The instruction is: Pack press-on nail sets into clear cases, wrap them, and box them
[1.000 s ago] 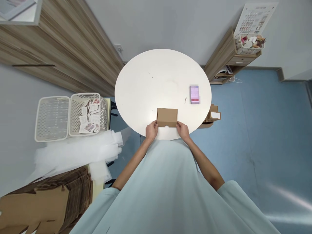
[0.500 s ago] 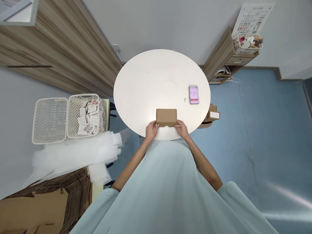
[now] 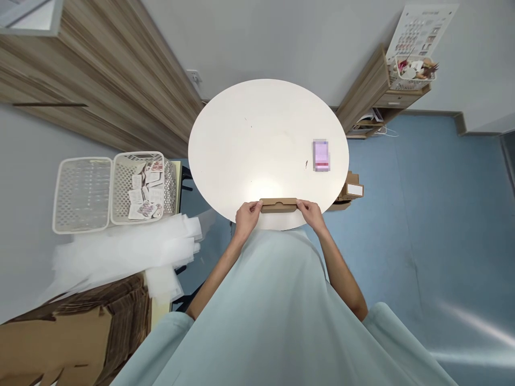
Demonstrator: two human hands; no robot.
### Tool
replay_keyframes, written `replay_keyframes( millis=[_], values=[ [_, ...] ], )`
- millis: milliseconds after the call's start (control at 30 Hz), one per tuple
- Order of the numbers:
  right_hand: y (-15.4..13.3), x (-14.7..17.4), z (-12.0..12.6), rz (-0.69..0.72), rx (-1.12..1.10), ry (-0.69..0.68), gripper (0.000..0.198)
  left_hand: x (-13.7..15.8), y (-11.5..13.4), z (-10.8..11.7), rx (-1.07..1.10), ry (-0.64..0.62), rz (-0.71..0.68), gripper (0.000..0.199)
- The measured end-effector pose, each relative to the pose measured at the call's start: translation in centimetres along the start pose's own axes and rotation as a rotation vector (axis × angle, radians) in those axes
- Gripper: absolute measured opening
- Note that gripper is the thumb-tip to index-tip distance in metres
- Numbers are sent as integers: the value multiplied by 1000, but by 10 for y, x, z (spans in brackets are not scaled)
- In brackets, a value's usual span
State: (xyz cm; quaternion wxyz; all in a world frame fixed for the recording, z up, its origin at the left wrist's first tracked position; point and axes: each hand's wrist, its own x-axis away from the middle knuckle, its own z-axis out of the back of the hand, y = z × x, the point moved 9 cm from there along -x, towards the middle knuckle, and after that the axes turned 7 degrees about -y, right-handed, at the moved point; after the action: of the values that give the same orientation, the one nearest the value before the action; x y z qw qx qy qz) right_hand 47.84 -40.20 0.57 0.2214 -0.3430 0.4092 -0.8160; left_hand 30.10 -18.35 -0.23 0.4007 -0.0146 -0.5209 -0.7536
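A small brown cardboard box [image 3: 279, 206] is at the near edge of the white oval table [image 3: 257, 134], tipped so that a narrow side with a half-round notch faces up. My left hand [image 3: 247, 217] pinches its left end, thumb and fingers at the corner. At the opposite end my right hand [image 3: 311, 215] grips the right corner in the same way. The box's underside is hidden, so I cannot tell whether it touches the tabletop. Farther right on the table lies a purple and pink rectangular item [image 3: 321, 155], blurred out.
To the left stands a white lidded basket [image 3: 169, 187] holding printed packets. Below it are white translucent sheets [image 3: 129, 249] and stacked flat cardboard [image 3: 56, 343]. More cardboard boxes [image 3: 351, 190] sit right of the table. A wooden shelf unit [image 3: 362, 91] stands against the back wall.
The box has been tilted from showing its broad top to showing its narrow notched side. Both hands have moved slightly outward with its ends.
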Motion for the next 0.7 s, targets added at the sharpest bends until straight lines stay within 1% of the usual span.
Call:
replay_keyframes(
  millis=[100,200,300,433,533,700],
  values=[
    [22,-4,-8,-67,-125,-49,49,-5,-13,-6,107,-37,1,36],
    [37,-3,-12,-80,-199,-49,54,-4,-20,-12,179,-88,-40,47],
    [38,2,-14,-36,-233,-46,59,-1,-23,-14,198,-130,-87,54],
    [31,6,-17,9,-242,-93,58,1,-24,-14,180,-172,-136,54],
    [31,6,-17,33,-234,-82,54,-1,-24,-13,181,-175,-155,52],
    [39,3,-21,76,-221,-44,51,0,-25,-13,199,-150,-150,49]
  ],
)
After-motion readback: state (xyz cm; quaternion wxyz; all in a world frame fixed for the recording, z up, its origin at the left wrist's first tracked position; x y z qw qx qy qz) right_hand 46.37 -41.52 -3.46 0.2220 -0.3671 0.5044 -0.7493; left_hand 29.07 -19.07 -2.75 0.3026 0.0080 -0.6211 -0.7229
